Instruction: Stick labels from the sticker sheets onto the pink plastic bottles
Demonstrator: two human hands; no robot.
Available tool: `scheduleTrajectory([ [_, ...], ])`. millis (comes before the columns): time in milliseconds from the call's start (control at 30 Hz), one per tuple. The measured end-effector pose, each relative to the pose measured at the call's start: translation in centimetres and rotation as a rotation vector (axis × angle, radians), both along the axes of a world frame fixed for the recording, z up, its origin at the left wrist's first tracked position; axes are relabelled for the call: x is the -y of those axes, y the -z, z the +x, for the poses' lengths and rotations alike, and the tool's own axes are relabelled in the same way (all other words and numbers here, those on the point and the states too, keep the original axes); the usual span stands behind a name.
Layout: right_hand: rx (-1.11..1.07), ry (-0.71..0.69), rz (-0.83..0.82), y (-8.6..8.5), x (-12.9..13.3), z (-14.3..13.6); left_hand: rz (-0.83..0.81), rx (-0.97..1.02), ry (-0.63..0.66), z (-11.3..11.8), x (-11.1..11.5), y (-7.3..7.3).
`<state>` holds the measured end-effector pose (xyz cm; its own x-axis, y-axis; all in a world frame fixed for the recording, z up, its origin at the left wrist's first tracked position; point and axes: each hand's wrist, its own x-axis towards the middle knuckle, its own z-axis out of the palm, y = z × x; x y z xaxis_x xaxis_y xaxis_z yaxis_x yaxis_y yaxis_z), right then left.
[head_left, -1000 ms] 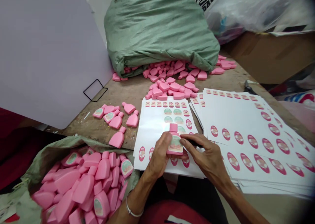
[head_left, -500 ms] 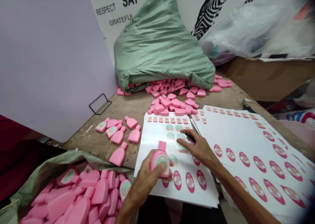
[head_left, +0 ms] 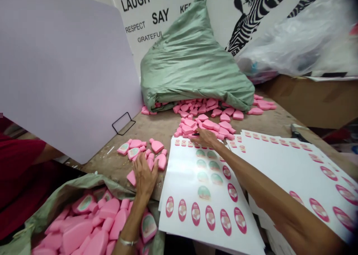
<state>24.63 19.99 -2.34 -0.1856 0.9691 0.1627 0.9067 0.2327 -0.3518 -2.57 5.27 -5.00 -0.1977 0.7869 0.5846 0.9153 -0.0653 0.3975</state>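
Observation:
My left hand (head_left: 144, 174) lies over the small group of pink bottles (head_left: 157, 146) on the table, its fingers apart and partly covering one bottle. My right hand (head_left: 205, 137) reaches to the near edge of the pink bottle pile (head_left: 208, 124), with a thin dark tool (head_left: 195, 134) between its fingers. Below the right forearm lies a white sticker sheet (head_left: 181, 180) with round green stickers in the middle and pink oval ones along its edges. Two bottles at the left of the group carry green labels.
A green sack (head_left: 192, 68) spills pink bottles at the back. An open sack (head_left: 97, 178) of bottles stands at the lower left. More sticker sheets (head_left: 268, 165) lie right. A person's red sleeve (head_left: 22, 154) shows beside the pale board (head_left: 69, 72).
My left hand has let go of the labelled bottle and moved left to the small group. My right hand has moved from the green stickers up to the pile. The view has shifted.

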Motion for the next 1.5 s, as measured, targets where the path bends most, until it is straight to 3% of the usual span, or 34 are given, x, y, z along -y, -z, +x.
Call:
scheduleTrajectory([
  [100, 0.008, 0.010, 0.061, -0.8, 1.6, 0.6, 0.083, 0.069, -0.016, 1.6, -0.5, -1.4],
  [200, -0.031, 0.035, 0.103, -1.7, 4.7, 1.0, 0.096, 0.343, 0.129, 4.6, 0.2, -3.3],
  [267, -0.192, 0.054, 0.051, -2.1, 7.7, 0.8, -0.095, 0.667, 0.307, 7.5, 1.0, -4.2],
  [367, -0.617, 0.052, -0.158, -2.3, 12.7, 0.3, -0.424, 1.244, 0.540, 11.7, 2.3, -4.6],
  [467, -0.771, 0.038, -0.261, -2.0, 17.1, 0.6, -0.496, 1.483, 0.623, 13.7, 3.6, -4.3],
  [567, -0.672, 0.120, -0.168, -1.1, 20.1, 1.8, -0.482, 1.523, 0.586, 13.1, 4.7, -4.0],
  [667, -0.441, 0.143, -0.001, 0.5, 21.8, 2.5, -0.553, 1.513, 0.535, 11.6, 5.9, -3.7],
  [833, -0.095, 0.064, 0.258, 2.7, 22.3, 1.6, -0.691, 1.388, 0.484, 11.0, 8.0, -2.8],
  [933, 0.005, 0.053, 0.289, 3.0, 22.1, 1.3, -0.719, 1.266, 0.456, 11.2, 8.5, -2.2],
  [1267, -0.061, 0.007, 0.190, 3.2, 22.4, 1.5, -0.715, 1.191, 0.495, 11.1, 8.3, -1.7],
  [1500, -0.035, 0.020, 0.353, 3.1, 23.0, 0.6, -0.730, 1.230, 0.501, 11.2, 8.4, -2.1],
])
